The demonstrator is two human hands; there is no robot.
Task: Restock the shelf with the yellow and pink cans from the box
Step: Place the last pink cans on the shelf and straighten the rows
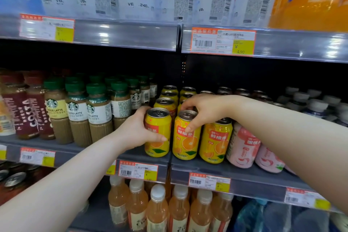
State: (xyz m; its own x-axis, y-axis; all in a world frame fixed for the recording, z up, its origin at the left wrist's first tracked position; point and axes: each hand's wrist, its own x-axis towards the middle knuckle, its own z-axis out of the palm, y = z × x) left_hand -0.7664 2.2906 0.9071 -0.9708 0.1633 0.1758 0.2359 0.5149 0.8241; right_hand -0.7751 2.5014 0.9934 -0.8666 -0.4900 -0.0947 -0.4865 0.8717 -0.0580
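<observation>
Head view: at 6 o'clock on the shelf front, your left hand wraps the left orange can and your right hand pinches the second orange can by its rim, so seat both flat, labels out, flush with the third orange can at 5 o'clock.

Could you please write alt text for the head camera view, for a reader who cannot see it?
A person's left hand grips the leftmost yellow can at the front of a shop shelf while the right hand holds the middle yellow can by its top. A third yellow can and pink cans stand to the right, coffee bottles to the left.
</observation>
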